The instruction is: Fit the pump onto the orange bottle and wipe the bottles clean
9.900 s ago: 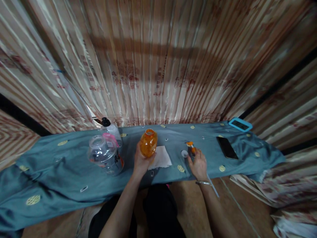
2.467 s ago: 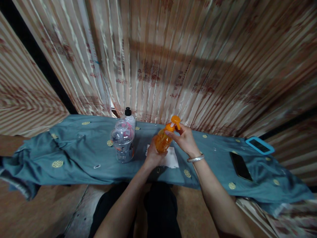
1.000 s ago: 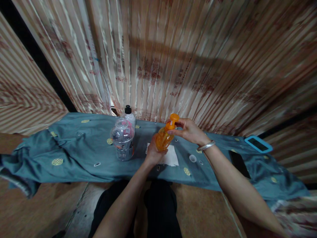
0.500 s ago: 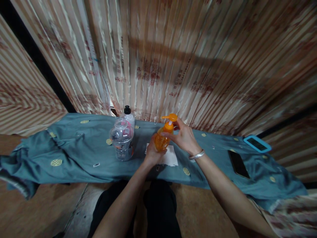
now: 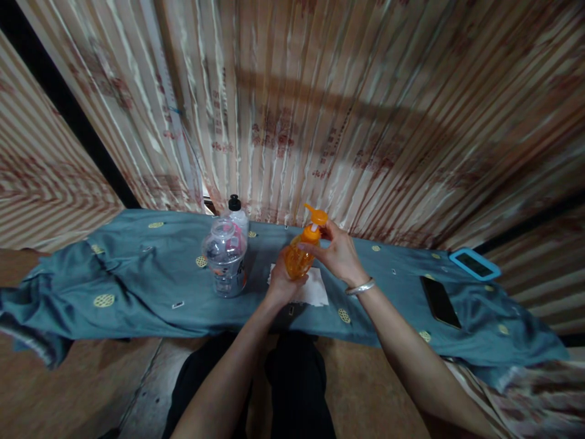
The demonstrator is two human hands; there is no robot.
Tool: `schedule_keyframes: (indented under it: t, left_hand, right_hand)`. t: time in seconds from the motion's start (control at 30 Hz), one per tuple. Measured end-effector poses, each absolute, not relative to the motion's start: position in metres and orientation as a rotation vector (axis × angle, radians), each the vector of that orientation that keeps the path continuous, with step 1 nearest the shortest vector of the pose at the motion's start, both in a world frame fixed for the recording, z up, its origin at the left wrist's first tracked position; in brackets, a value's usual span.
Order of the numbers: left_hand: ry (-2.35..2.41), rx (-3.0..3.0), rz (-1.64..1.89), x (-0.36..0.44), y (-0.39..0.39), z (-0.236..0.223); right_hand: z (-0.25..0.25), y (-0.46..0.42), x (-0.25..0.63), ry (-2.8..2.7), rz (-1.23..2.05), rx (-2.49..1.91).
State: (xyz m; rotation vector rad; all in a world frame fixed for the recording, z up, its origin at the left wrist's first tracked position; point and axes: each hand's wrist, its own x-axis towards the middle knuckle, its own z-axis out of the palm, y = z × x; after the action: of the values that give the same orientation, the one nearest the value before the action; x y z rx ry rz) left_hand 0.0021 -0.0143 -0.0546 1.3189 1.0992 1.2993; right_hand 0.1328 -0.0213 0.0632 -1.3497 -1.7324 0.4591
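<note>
An orange, see-through pump bottle [image 5: 298, 261] is held up a little tilted over a white sheet of paper [image 5: 315, 288]. My left hand [image 5: 282, 283] is wrapped round the lower part of its body. My right hand [image 5: 340, 253] grips near the neck, thumb in front and fingers behind, just below the orange pump head [image 5: 319, 216]. The spout points to the far left. Some of the right fingertips are hidden behind the bottle. A silvery bracelet [image 5: 360, 286] circles my right wrist.
To the left stands a clear plastic cup with a domed lid [image 5: 225, 262], a white bottle with a black cap [image 5: 235, 210] just behind it. A dark phone [image 5: 439, 302] and a blue-framed device [image 5: 475, 264] lie on the right of the teal cloth [image 5: 150, 262]. Pleated curtain rises behind.
The pump head has turned, its spout swinging from left toward the far side. My right hand and wrist have shifted slightly left; my left hand stays in place on the bottle.
</note>
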Motion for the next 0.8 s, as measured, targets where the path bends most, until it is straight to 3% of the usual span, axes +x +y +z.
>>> schedule_keyframes:
  t: [0.17, 0.4, 0.63, 0.8]
  left_hand:
    - [1.044, 1.313, 1.306, 0.002, -0.014, -0.054]
    - [1.11, 1.337, 1.274, -0.001, -0.016, -0.044]
    - [1.049, 1.324, 1.301, 0.004, -0.013, -0.053]
    - [0.984, 1.285, 1.353, 0.007, -0.011, -0.06]
  right_hand:
    - [0.075, -0.022, 0.141, -1.915, 0.632, -1.203]
    - [0.063, -0.02, 0.129, -1.695, 0.429, -1.375]
    - [0.073, -0.025, 0.139, -1.862, 0.598, -1.218]
    - [0.059, -0.018, 0.133, -1.686, 0.46, -1.348]
